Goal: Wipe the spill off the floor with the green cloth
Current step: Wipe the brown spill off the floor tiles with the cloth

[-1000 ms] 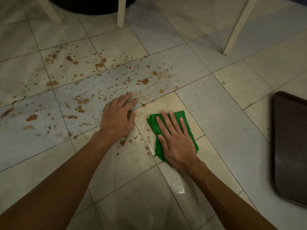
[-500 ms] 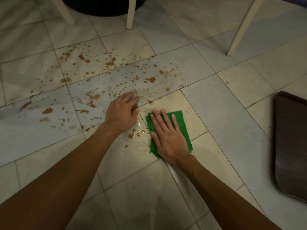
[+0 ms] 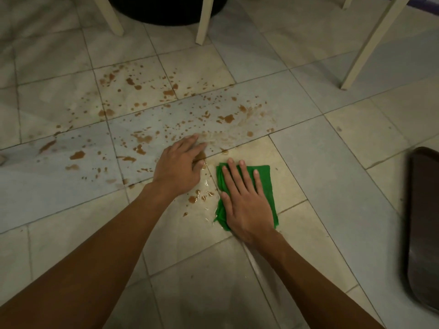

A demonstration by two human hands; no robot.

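A folded green cloth lies flat on the tiled floor at centre. My right hand presses down on it with fingers spread and straight. Just left of it, my left hand rests palm-down on the floor, fingers apart, holding nothing. A brown spill of many drops and blotches covers the tiles beyond and to the left of both hands. A few wet drops sit between the two hands. A smeared streak runs just past my left fingertips.
Cream chair legs stand at the top right, with more at top centre, around a round black base. A dark brown tray lies on the floor at the right edge.
My right hand slid the cloth slightly left and away, then back to the right. My left hand stayed planted on the floor. The view shifted a little.
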